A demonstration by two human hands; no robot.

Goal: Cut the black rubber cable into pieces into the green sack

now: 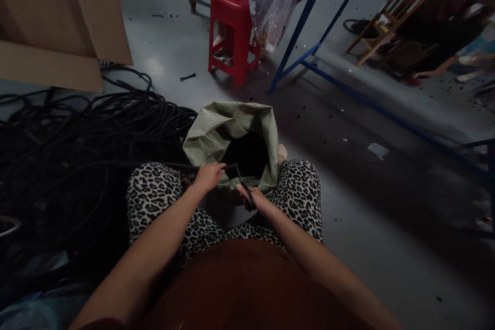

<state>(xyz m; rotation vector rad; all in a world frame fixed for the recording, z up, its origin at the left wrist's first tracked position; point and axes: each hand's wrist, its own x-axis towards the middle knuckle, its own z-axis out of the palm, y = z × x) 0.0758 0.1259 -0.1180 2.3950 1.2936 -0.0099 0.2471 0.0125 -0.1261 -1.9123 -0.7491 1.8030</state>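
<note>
Between my knees stands an open pale green woven sack (204,139), its inside dark. My left hand (209,176) is closed on a long black rubber strip (170,166) that runs in from the left, its end reaching over the sack's mouth. Black-handled scissors (249,198) are gripped in my right hand (253,198) at the sack's near rim. The scissors' blades point up and meet the strip close to its end; whether they are parted I cannot tell.
A large tangle of black strips (116,118) covers the floor at left, beside a cardboard box (96,15). Ahead is a red plastic stool (232,20). A blue metal frame (301,26) stands at right, with a wooden chair (394,15) and a person beyond.
</note>
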